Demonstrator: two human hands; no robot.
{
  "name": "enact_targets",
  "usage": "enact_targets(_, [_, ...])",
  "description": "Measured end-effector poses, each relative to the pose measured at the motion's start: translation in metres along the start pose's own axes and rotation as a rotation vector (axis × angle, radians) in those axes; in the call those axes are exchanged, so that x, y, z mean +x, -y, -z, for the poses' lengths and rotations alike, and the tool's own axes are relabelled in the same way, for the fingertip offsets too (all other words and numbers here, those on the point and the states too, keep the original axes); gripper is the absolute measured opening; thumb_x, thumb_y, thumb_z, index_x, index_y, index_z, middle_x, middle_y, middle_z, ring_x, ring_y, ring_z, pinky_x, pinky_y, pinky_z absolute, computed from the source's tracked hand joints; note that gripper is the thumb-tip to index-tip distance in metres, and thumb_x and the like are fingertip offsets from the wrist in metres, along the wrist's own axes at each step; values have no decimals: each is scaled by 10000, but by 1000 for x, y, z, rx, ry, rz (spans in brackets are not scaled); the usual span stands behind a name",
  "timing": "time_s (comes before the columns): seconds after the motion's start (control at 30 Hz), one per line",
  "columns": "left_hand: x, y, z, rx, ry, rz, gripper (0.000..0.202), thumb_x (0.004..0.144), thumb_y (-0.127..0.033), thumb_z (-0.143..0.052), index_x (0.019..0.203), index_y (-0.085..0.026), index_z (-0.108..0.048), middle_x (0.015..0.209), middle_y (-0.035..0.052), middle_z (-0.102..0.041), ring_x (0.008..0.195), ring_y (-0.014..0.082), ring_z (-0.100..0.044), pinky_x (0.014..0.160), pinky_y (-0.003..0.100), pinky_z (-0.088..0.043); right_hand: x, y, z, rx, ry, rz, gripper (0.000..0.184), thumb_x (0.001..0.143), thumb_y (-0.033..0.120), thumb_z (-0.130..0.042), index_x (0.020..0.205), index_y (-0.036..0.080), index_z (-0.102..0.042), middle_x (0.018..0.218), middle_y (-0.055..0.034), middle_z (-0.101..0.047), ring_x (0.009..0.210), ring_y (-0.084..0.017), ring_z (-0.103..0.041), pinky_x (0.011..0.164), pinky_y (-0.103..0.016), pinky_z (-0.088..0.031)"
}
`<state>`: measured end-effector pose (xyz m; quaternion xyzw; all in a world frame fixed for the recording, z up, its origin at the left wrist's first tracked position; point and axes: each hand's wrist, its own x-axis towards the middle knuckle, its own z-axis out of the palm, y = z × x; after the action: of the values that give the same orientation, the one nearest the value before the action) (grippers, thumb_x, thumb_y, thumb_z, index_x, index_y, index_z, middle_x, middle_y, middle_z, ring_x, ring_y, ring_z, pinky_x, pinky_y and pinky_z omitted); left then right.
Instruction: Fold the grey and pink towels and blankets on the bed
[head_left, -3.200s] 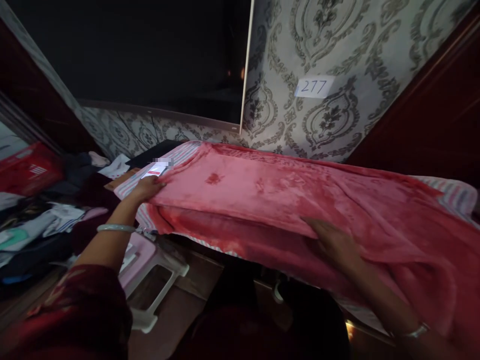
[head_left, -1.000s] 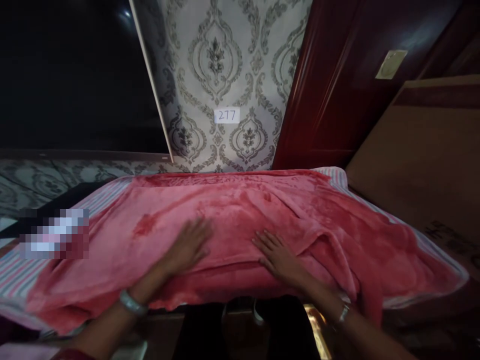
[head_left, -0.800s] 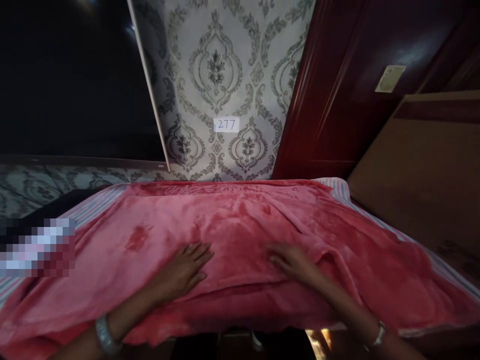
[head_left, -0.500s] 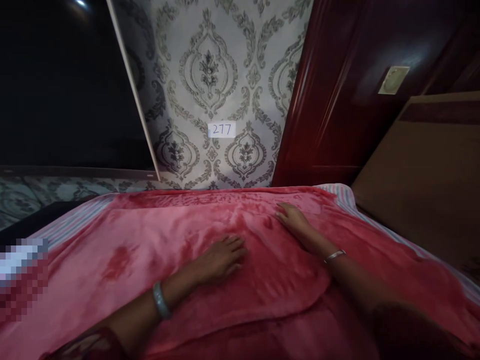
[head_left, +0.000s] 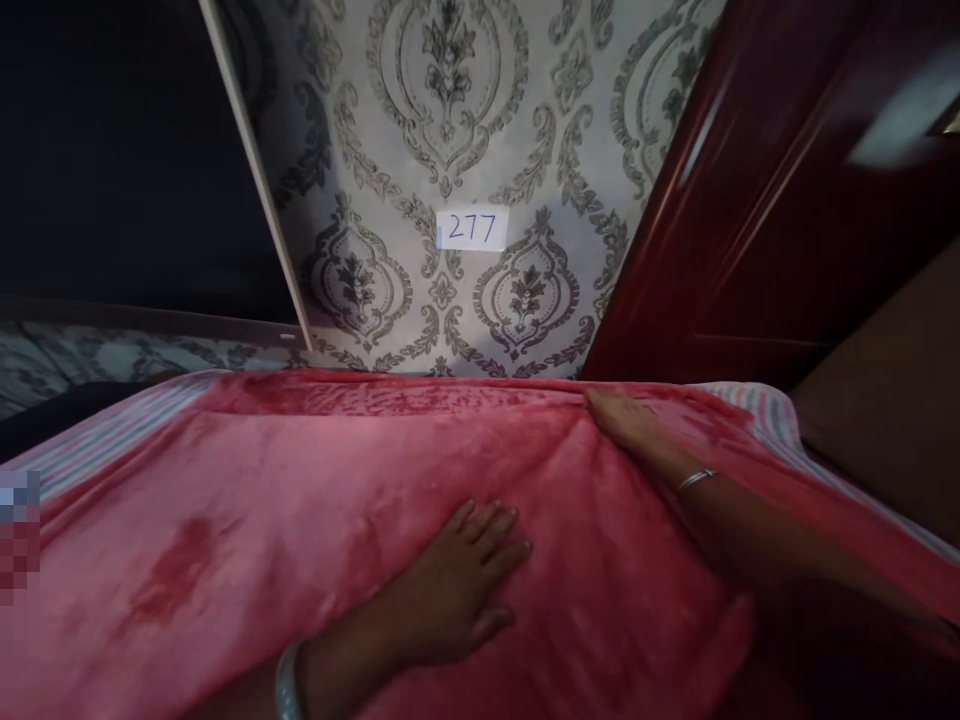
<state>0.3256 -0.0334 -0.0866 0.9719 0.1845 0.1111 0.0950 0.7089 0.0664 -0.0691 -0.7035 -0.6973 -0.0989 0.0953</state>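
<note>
A fuzzy pink blanket (head_left: 285, 500) lies spread over a striped sheet (head_left: 105, 440) on a raised surface. My left hand (head_left: 457, 580) rests flat on the blanket's middle, fingers stretched out, a pale bangle on the wrist. My right hand (head_left: 626, 418) reaches to the blanket's far edge near the wall and lies flat there, a thin bracelet on its wrist. Neither hand holds anything.
Patterned grey wallpaper (head_left: 450, 150) with a paper label reading 277 (head_left: 472, 229) stands right behind the surface. A dark screen (head_left: 112, 150) is at left. A dark red wooden door (head_left: 787, 200) and a brown board (head_left: 892, 400) are at right.
Both hands slid across the blanket away from me, the right one reaching the far edge by the wall. My view has moved closer to the wall.
</note>
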Motion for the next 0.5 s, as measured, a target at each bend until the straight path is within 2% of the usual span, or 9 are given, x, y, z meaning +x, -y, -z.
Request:
enact_targets(0.07, [1,-1,2,-8,20,10,776,910,-446,-631,1594,-312,-290,1665,114,-265,1533,354,-250,1231,642,-209,2,-5,-15,-3,67,18,291,1005,291,-404,1058,164,-660,1133,-151,-722,1013,-264,-683,851,-333,-497])
enact_targets(0.17, [0,-2,1,-8,42,8,768,912,-454,-629,1590,-314,-299,1663,130,-260,1535,360,-240,1224,651,-211,0,-15,-31,7,97,5,315,1016,342,-384,1101,184,-642,1126,-137,-726,973,-252,-691,803,-328,-510])
enact_targets(0.27, [-2,-1,-1,-18,12,0,752,926,-495,-601,1590,-311,-301,1665,132,-261,1542,358,-220,1228,644,-202,10,-13,-23,-8,182,7,334,995,328,-405,1152,180,-660,1137,-143,-727,978,-267,-697,810,-352,-520])
enact_targets(0.33, [-3,0,-2,-25,-13,-6,739,935,-531,-574,1588,-311,-307,1662,129,-275,1538,362,-231,1230,639,-200,20,7,-12,-43,207,-4,368,967,266,-427,1231,165,-662,1187,-167,-711,1020,-285,-692,856,-380,-523])
enact_targets(0.4, [-3,0,0,-37,-21,-20,717,947,-565,-532,1580,-296,-329,1652,127,-308,1526,358,-269,1233,622,-207,23,46,-7,-45,115,62,429,963,251,-438,1341,166,-621,1314,-187,-652,1149,-305,-647,958,-419,-500])
enact_targets(0.47, [-3,-1,2,-53,-25,-21,660,976,-563,-469,1561,-274,-367,1630,117,-363,1507,332,-321,1242,584,-216,18,93,-14,19,-20,230,483,986,342,-461,1443,213,-547,1480,-162,-532,1334,-323,-521,1089,-474,-422])
enact_targets(0.5, [-3,-3,3,-53,-29,-16,636,989,-554,-441,1551,-261,-384,1619,116,-385,1499,322,-340,1244,572,-216,13,115,-22,52,-42,294,524,992,417,-471,1488,251,-502,1541,-139,-469,1401,-339,-448,1128,-525,-377])
